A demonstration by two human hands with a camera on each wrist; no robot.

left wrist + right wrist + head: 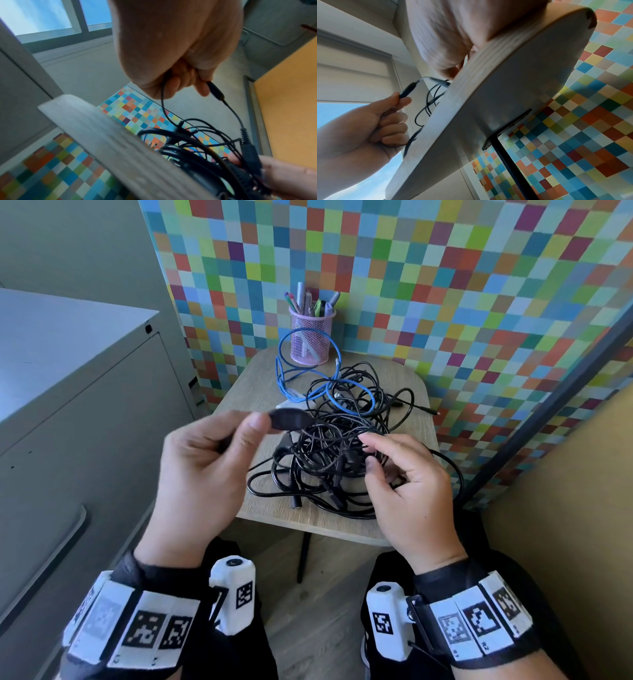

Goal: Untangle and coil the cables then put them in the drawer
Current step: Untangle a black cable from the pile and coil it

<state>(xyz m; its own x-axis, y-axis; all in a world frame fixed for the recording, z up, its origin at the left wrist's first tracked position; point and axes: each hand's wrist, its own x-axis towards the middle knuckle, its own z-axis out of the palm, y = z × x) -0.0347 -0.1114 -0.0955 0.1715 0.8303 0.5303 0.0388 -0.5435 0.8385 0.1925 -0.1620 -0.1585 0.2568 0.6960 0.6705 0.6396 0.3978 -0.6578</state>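
Pink mesh cup (311, 337) full of pens (308, 301)

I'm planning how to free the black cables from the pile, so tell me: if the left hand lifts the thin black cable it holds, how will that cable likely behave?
Probably floppy: the thin black cable sags in a curve below the left hand. It will likely drag the tangled pile along, since its strand runs into those loops. It looks light, held by a pinch alone.

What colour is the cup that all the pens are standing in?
Pink. The pen cup is pink wire mesh, seen best in the head view, at the table's far edge.
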